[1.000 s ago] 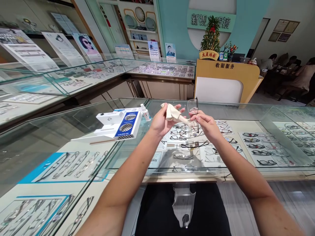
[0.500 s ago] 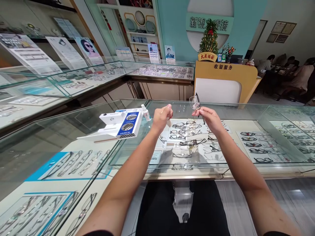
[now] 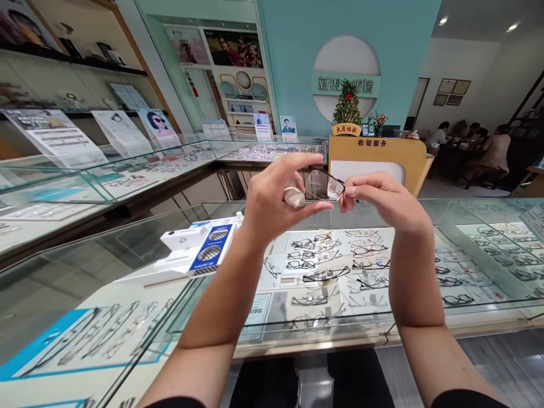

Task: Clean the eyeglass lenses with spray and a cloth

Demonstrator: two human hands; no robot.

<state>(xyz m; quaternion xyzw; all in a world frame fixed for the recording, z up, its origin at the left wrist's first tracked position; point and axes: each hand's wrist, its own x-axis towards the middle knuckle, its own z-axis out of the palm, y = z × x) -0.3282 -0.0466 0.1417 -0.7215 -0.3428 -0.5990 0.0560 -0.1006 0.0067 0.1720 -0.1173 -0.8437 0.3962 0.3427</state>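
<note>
My right hand (image 3: 378, 198) pinches a pair of dark-rimmed glasses (image 3: 326, 182) between thumb and fingers. A small printed label shows on one lens. My left hand (image 3: 276, 192) is raised beside the lens, its thumb and index finger spread apart around the glasses. Its other fingers curl round a bunched pale cloth (image 3: 294, 195). Whether the left fingertips touch the lens I cannot tell. Both hands are held above the glass display counter (image 3: 297, 334).
An open white-and-blue box (image 3: 211, 249) lies on the counter to the left, with a small white bottle (image 3: 239, 217) partly hidden behind my forearm. Several eyeglass frames (image 3: 325, 274) sit under the glass. Farther back stands a yellow cashier desk (image 3: 376, 148). People (image 3: 495, 150) sit at the far right.
My hands have come together and look nearer to the camera. The left thumb and index finger have opened around the glasses, which have turned sideways. The view has tilted up.
</note>
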